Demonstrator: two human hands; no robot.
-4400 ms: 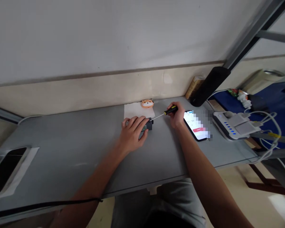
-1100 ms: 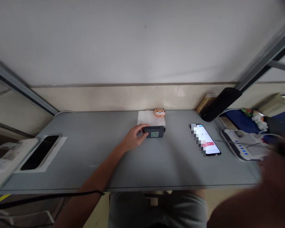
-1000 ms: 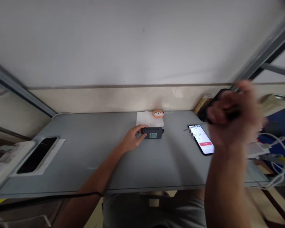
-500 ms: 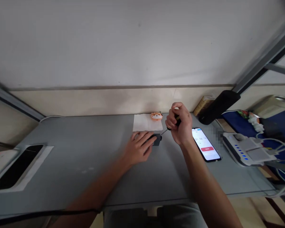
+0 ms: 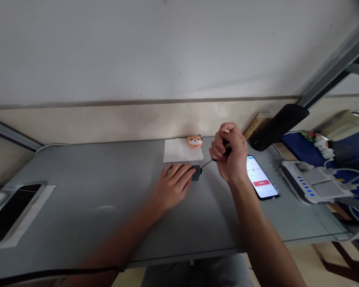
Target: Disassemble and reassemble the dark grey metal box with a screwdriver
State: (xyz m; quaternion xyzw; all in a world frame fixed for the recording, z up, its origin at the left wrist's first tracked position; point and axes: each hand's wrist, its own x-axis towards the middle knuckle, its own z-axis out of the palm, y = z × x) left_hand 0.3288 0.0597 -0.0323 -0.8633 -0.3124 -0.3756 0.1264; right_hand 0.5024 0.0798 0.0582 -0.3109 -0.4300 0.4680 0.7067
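Right hand (image 5: 229, 154): now that it has swung back, it grips the screwdriver (image 5: 227, 149), shaft slanting to the right end of the dark box (image 5: 196, 174).
Left hand (image 5: 174, 184): clasped over it, where a second ago it pinched one end.
Box: on the desk (image 5: 98, 175); work seems resumed.

Grey desktop (image 5: 86, 171): white paper (image 5: 179, 151) laid at rear middle; small dark box (image 5: 195, 174) placed just in front, partly covered. Lit phone (image 5: 263, 189) set to the right, white power strip (image 5: 304, 185) placed beyond it; black cylinder (image 5: 278, 128) stationed at right rear.
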